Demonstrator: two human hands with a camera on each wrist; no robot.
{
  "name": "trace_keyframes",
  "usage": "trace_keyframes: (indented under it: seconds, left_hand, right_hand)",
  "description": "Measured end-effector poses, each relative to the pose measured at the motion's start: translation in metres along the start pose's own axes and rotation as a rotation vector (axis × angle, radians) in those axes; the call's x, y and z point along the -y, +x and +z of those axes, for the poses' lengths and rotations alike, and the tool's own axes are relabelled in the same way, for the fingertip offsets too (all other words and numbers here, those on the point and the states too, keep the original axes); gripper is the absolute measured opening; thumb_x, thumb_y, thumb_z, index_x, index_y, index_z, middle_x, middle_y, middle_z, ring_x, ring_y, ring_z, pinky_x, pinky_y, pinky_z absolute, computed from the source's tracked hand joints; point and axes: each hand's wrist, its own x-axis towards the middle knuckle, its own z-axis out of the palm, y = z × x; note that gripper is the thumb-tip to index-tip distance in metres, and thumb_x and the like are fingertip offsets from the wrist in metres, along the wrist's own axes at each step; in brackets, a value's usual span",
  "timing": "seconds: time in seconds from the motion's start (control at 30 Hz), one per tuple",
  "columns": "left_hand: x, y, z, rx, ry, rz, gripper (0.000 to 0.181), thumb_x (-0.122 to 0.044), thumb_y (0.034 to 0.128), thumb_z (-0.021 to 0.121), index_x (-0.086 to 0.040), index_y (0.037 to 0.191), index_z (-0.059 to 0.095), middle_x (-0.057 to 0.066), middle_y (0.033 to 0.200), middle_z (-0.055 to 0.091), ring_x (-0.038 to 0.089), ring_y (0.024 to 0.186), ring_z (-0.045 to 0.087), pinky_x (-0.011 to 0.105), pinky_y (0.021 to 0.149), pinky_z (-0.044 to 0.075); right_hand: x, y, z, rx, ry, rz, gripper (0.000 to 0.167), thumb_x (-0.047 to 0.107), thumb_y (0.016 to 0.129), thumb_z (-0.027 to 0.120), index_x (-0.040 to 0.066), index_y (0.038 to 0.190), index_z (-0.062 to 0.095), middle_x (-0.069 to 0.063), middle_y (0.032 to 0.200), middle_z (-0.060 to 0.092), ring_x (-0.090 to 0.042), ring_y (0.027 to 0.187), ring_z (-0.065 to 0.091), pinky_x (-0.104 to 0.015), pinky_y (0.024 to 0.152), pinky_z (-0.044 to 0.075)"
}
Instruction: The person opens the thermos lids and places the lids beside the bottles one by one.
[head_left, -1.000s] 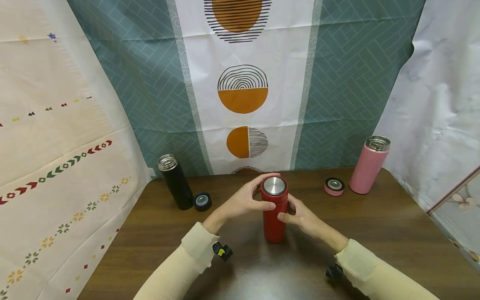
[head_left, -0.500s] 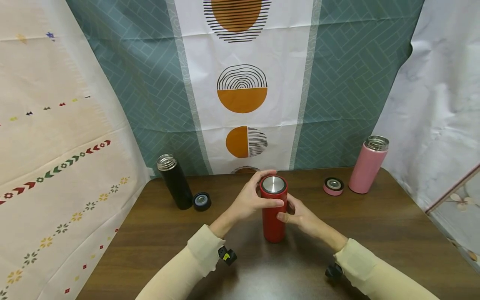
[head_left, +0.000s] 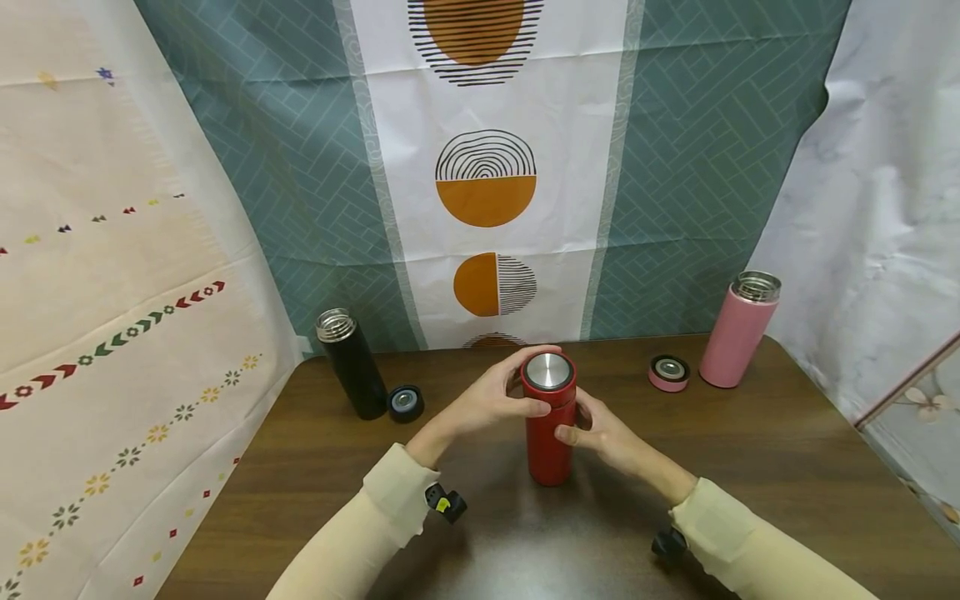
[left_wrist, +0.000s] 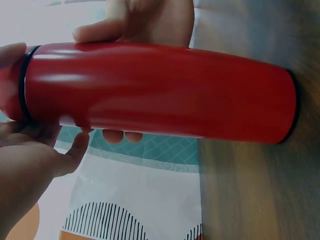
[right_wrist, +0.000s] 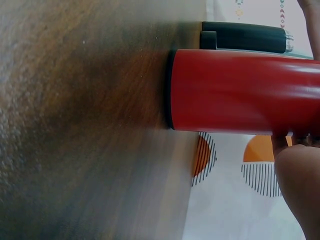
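Observation:
A red thermos flask (head_left: 549, 457) stands upright on the table in the head view, its lid (head_left: 548, 372) on top with a silver disc. My left hand (head_left: 489, 400) grips the lid from the left, thumb across the front and fingers behind. Lower down, my right hand (head_left: 609, 438) holds the flask's body from the right, its thumb on the front. In the left wrist view, a dark seam parts the lid from the red body (left_wrist: 160, 92). The right wrist view shows the flask's base (right_wrist: 200, 92) on the wood. Most fingers are hidden behind the flask.
A lidless black flask (head_left: 352, 371) stands at the back left, its black lid (head_left: 406, 403) beside it. At the back right is a lidless pink flask (head_left: 738, 337), its pink lid (head_left: 668, 373) to its left. Patterned cloth (head_left: 300, 167) hangs behind the wooden table (head_left: 315, 500).
My left hand turned round the lid, its thumb moving right across the front by half a second ago, and has since come back left. My right hand and the flask's body stayed put.

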Motion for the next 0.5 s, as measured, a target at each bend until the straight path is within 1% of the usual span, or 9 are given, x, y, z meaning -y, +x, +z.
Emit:
trace_keyframes:
  seconds: [0.07,0.17,0.27,0.33,0.4,0.5]
  left_hand:
    - [0.001,0.000,0.001,-0.037,0.010,0.004,0.068,-0.018,0.0907,0.078,-0.018,0.153,0.049,0.001,0.144,0.057,0.018,0.134,0.052,0.051,0.115,0.040]
    - [0.003,0.002,0.005,-0.114,0.015,0.018,0.068,-0.019,0.0866,0.084,-0.016,0.147,0.053,0.001,0.142,0.059,0.017,0.133,0.052,0.051,0.116,0.037]
    - [0.005,0.003,0.010,-0.174,-0.013,0.034,0.069,-0.015,0.0837,0.087,-0.013,0.144,0.053,0.003,0.140,0.059,0.019,0.131,0.054,0.052,0.114,0.039]
    - [0.006,0.004,0.014,-0.205,-0.027,0.038,0.070,-0.013,0.0824,0.087,-0.012,0.142,0.052,0.005,0.137,0.059,0.020,0.127,0.056,0.051,0.112,0.043]
    - [0.005,0.004,0.017,-0.232,-0.025,0.035,0.070,-0.013,0.0820,0.088,-0.014,0.143,0.053,0.004,0.135,0.060,0.020,0.123,0.058,0.048,0.108,0.047]
    - [0.002,0.005,0.020,-0.269,0.009,0.037,0.069,-0.019,0.0830,0.088,-0.018,0.144,0.056,0.003,0.133,0.059,0.020,0.120,0.059,0.041,0.102,0.052]
  right_hand:
    - [0.000,0.000,0.000,0.000,-0.004,-0.002,0.066,0.028,0.101,0.067,0.003,0.155,0.038,-0.017,0.151,0.049,-0.035,0.138,0.048,-0.031,0.106,0.047]
    - [0.000,-0.001,-0.001,0.004,-0.001,-0.010,0.067,0.028,0.101,0.067,0.002,0.155,0.038,-0.018,0.152,0.048,-0.026,0.137,0.050,-0.030,0.106,0.047]
    - [0.000,-0.001,-0.001,0.008,0.012,-0.022,0.067,0.027,0.101,0.068,0.001,0.155,0.038,-0.019,0.151,0.048,-0.018,0.135,0.053,-0.030,0.106,0.048]
    - [0.000,-0.001,0.000,0.008,0.018,-0.025,0.066,0.026,0.101,0.068,0.000,0.154,0.038,-0.020,0.150,0.049,-0.015,0.133,0.054,-0.029,0.105,0.048]
    - [-0.001,-0.001,0.000,0.010,0.016,-0.024,0.065,0.026,0.101,0.067,0.000,0.154,0.038,-0.020,0.150,0.050,-0.017,0.133,0.054,-0.029,0.105,0.048]
    - [0.000,-0.001,0.000,0.008,0.008,-0.009,0.067,0.027,0.100,0.067,0.002,0.155,0.037,-0.019,0.150,0.050,-0.025,0.135,0.053,-0.029,0.105,0.049]
